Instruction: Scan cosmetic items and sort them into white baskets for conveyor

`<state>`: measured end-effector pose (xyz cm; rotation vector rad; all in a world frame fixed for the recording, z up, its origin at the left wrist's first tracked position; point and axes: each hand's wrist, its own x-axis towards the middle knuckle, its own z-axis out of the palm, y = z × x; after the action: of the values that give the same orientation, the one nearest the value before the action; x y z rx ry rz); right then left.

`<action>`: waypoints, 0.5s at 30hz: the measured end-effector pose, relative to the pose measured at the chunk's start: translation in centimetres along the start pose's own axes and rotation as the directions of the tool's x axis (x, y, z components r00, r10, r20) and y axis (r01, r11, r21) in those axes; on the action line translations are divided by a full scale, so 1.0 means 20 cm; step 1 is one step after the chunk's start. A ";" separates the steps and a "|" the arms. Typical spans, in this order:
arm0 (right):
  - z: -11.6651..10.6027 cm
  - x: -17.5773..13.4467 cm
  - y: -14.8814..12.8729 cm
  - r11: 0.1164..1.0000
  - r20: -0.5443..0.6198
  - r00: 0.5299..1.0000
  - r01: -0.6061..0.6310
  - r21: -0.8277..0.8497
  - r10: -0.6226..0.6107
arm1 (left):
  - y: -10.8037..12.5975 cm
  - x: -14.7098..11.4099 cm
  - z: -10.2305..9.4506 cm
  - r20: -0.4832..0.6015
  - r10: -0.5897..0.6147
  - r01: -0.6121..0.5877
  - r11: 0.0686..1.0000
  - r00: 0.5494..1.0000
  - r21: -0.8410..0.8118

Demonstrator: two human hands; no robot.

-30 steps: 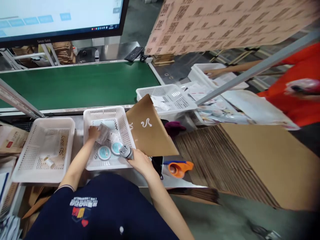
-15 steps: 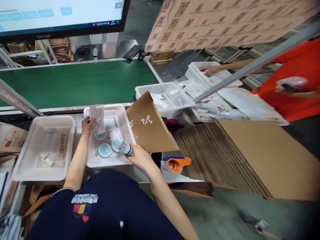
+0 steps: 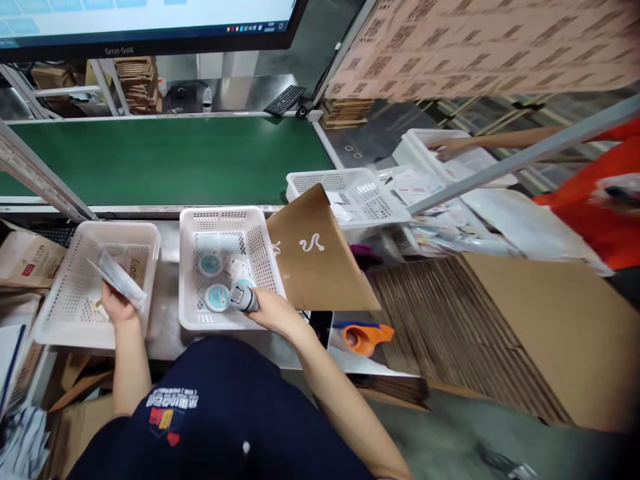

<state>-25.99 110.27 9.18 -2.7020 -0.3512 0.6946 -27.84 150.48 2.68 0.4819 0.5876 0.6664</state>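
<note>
My left hand [image 3: 119, 305] is over the left white basket [image 3: 50, 313], its fingers closed around a clear flat plastic packet [image 3: 123, 277] held tilted. In my right hand [image 3: 275, 311] is a grey handheld barcode scanner [image 3: 245, 299], its head over the front right part of the middle white basket [image 3: 187, 313]. Beneath and beside the scanner lie round tubs with blue-and-white lids [image 3: 217, 297]. One of them is partly hidden by the scanner. A pale, see-through rectangle [image 3: 219, 242] shows at the back of that basket's floor.
An open brown cardboard box [image 3: 320, 260] stands against the middle basket. An orange tape dispenser [image 3: 363, 339] and stacked flat cartons [image 3: 450, 327] are to the right. Behind runs a green conveyor belt [image 3: 175, 160] under a monitor [image 3: 150, 50]. A co-worker's hand [image 3: 447, 147] reaches into a far basket.
My left hand has moved left from the middle basket to the left one; it holds a clear packet in both frames. My right hand keeps the scanner over the tubs. The view has shifted slightly.
</note>
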 end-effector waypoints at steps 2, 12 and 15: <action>-0.04 0.03 0.00 1.000 -0.007 1.000 -0.010 -0.007 0.010 | 0.03 0.00 -0.14 -0.035 0.037 -0.035 0.998 0.999 0.046; -0.22 0.35 -0.19 1.000 -0.041 0.999 0.006 0.014 -0.005 | -0.03 -0.07 -0.37 0.364 -0.241 0.282 0.957 0.900 -0.063; -0.22 0.37 -0.22 1.000 -0.053 0.999 -0.001 0.016 0.002 | -0.06 -0.07 -0.33 0.406 -0.348 0.390 0.920 0.845 -0.023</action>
<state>-18.14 115.51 11.25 -2.6998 -0.3290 0.6227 -32.44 150.11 -2.34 0.3747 0.2458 0.2143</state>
